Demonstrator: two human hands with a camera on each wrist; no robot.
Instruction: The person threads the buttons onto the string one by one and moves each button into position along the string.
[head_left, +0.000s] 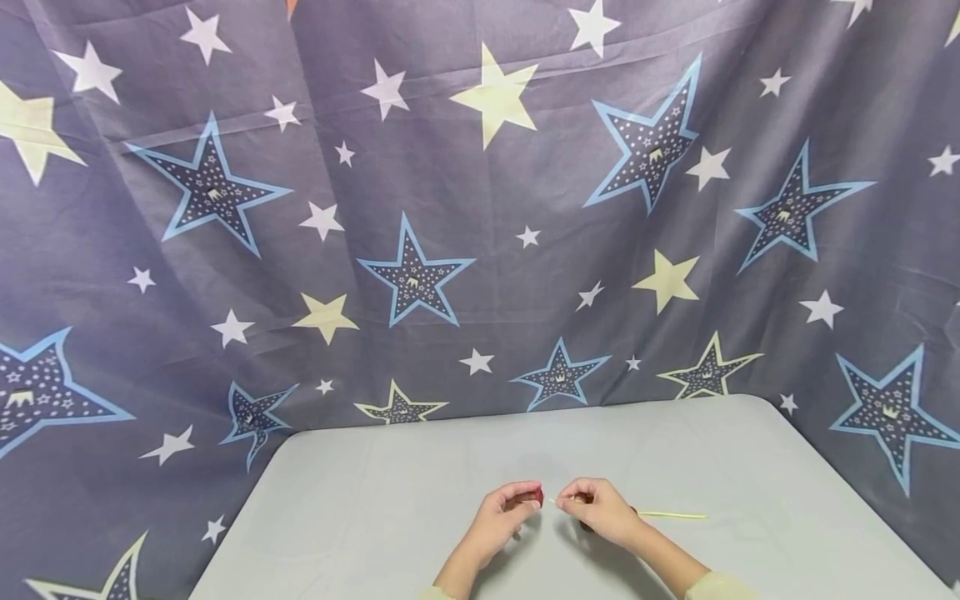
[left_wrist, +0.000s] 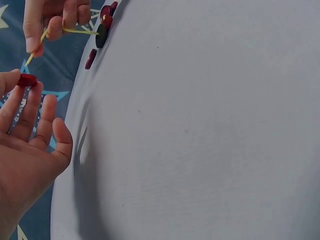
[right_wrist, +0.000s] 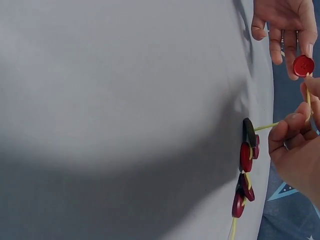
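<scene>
Between thumb and fingertips my left hand [head_left: 491,521] holds a round red button [right_wrist: 303,66]; its small holes face the right wrist camera. Facing it, my right hand [head_left: 603,510] pinches a thin yellow cord [left_wrist: 82,32] near its end, and the tip points at the button. In the right wrist view the tip meets the button's lower edge; whether it is in a hole I cannot tell. Further along, the cord carries several red buttons [right_wrist: 246,157] and a dark button [right_wrist: 248,131], hanging below the right hand. In the head view these are mostly hidden behind that hand.
A pale grey table [head_left: 360,508] lies under both hands. The cord's tail [head_left: 675,515] stretches out to the right of the right wrist. Behind the table hangs a dark cloth [head_left: 480,208] printed with stars.
</scene>
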